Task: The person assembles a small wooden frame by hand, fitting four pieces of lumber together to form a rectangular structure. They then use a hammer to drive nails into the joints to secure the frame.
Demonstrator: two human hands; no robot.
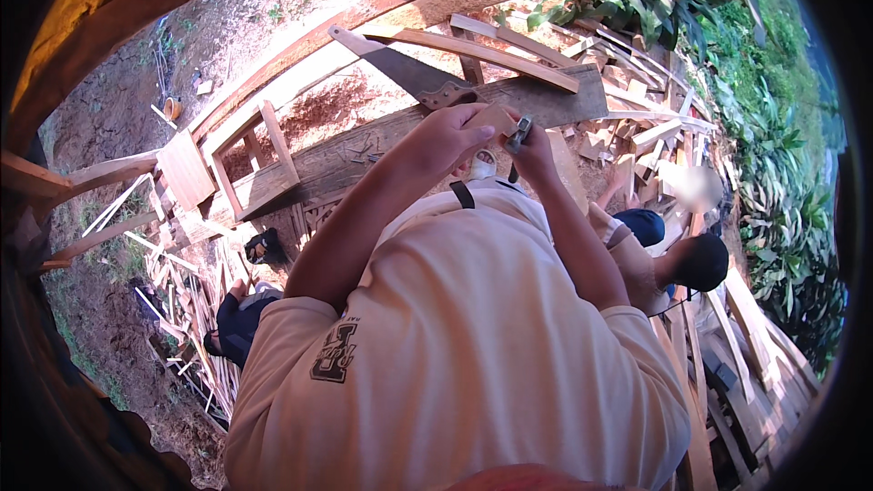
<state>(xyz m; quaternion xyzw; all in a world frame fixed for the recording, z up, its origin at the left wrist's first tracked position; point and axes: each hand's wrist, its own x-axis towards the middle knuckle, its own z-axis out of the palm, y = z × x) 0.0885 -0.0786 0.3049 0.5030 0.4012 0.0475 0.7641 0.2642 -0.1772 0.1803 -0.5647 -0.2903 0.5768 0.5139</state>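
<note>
My left hand (452, 138) is closed on a small flat wood piece (494, 119), its fingers wrapped round the near side. Close beside it, my right hand (535, 153) grips a small metal tool (519, 134); its exact kind is too small to make out. The tool is right at the wood piece's edge, but I cannot tell whether they touch. Just beyond my hands a handsaw (409, 73) with a wooden handle lies across the workbench plank (341, 147), blade pointing to the far left.
Long boards (482, 56) lie beyond the saw. A small wooden frame (257, 164) and a flat panel (185, 173) are at left. People sit on both sides: a dark-clothed person (241, 323) at left, others (627, 259) at right. Scrap wood (650, 132) covers the right side.
</note>
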